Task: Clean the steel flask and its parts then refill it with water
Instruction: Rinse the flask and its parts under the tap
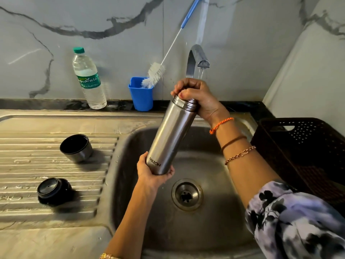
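Note:
The steel flask [172,136] is tilted over the sink basin [134,146], mouth up toward the tap [197,58]. My left hand [152,171] grips its base. My right hand [196,96] curls over its threaded mouth and covers the opening. A thin stream of water falls from the tap onto that hand. The flask's steel cup lid [76,147] lies on its side on the ribbed drainboard [28,165], its dark inside showing. The black stopper [53,190] sits nearer me on the same drainboard.
A blue holder [141,99] with a bottle brush [154,74] stands on the back ledge. A plastic water bottle [87,79] stands left of it. A dark perforated basket [302,152] sits right of the sink. The drain [186,195] is below the flask.

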